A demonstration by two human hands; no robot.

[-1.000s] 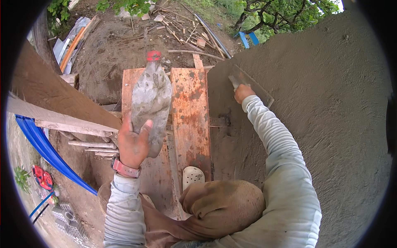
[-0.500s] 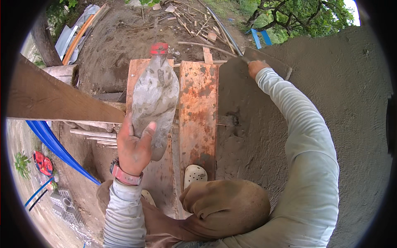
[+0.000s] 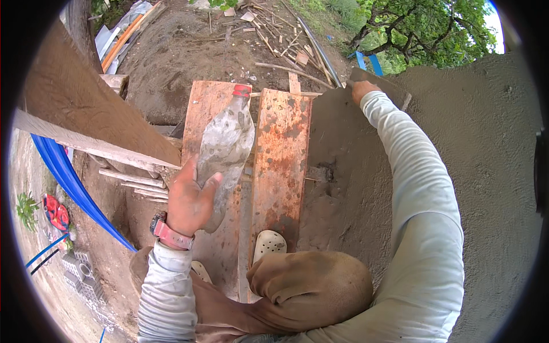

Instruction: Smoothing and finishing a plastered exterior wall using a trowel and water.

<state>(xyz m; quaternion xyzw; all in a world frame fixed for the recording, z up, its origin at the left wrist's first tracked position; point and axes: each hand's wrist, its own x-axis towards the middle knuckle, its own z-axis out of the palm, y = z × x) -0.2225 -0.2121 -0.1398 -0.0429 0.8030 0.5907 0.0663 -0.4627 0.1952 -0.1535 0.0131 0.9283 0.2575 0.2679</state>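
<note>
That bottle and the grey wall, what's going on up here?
A person stands on orange planks beside a wet grey wall. The left hand grips a dirty clear bottle with a red cap, held out over the planks. The right hand reaches far forward, pressing a flat trowel against the top of the wall. Below lie bare dirt, scrap wood and a blue pipe.

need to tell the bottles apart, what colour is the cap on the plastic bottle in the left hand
Red. The cap shows best in the head view.
</note>
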